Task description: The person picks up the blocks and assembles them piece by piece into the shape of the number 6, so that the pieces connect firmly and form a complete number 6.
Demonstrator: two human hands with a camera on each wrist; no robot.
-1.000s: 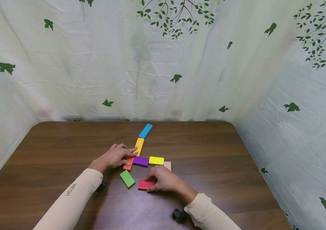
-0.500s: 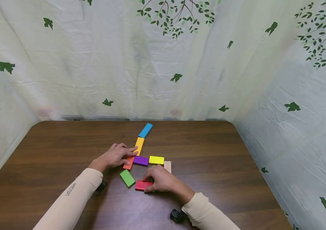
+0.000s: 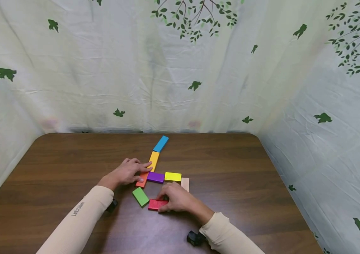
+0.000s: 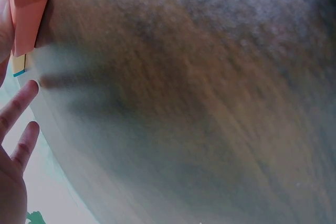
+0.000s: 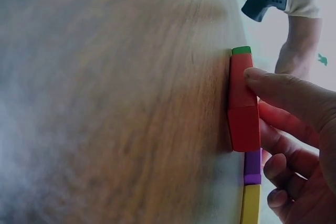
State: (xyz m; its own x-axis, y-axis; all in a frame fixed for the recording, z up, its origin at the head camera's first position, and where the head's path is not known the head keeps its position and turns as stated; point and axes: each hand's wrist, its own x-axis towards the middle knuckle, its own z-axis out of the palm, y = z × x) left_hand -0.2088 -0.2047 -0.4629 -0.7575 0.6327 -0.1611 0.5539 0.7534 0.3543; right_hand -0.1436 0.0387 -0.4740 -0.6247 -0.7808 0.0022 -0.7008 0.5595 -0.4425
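In the head view, my right hand (image 3: 180,198) pinches a red wooden block (image 3: 155,205) lying flat, the thumb on its near side. Its left end meets the lower corner of a tilted green block (image 3: 140,197). My left hand (image 3: 130,172) rests with extended fingers on an amber block (image 3: 154,160), its thumb on an orange block (image 3: 142,180) that the hand partly covers. Purple (image 3: 156,177) and yellow (image 3: 172,177) blocks run rightward from the orange one. A pale pink block (image 3: 185,184) is partly hidden behind my right hand. A blue block (image 3: 160,144) touches the amber one's far end.
The blocks lie on a brown wooden table (image 3: 230,169). Pale curtains (image 3: 103,70) with green leaf prints enclose its back and sides. A black wrist camera (image 3: 195,238) hangs under the right forearm; another (image 3: 111,205) sits at the left wrist.
My right hand has slid the red block a little to the left, bringing its end up to the green block. The left hand stays in place.
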